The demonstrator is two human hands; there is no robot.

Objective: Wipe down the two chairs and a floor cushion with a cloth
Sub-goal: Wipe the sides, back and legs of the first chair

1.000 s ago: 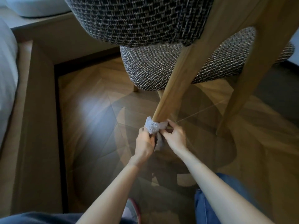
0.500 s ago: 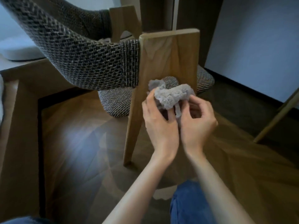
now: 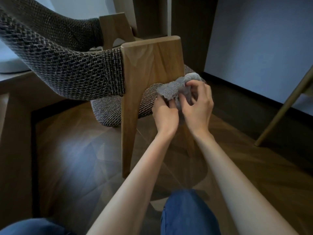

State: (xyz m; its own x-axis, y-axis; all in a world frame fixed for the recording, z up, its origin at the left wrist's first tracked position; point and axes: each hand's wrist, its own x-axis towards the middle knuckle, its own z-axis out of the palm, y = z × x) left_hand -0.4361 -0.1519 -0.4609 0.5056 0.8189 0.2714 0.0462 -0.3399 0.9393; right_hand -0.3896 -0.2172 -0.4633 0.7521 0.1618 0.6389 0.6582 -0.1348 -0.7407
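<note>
Both hands bunch the cloth beside the chair leg.
Left hand point(image 3: 165, 114) and right hand point(image 3: 197, 106), forearms extended, pinch the grey cloth point(image 3: 176, 88) with curled fingers against the wooden chair leg point(image 3: 149, 65).

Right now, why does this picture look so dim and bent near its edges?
Head view: dim, bluish light, with a pale sheen on the wooden floor; same head view, the wide lens bows the chair backrest at left; the cloth looks slightly soft.

Glossy wood floor point(image 3: 76, 158) (herringbone pattern), pale wall point(image 3: 262, 39)
</note>
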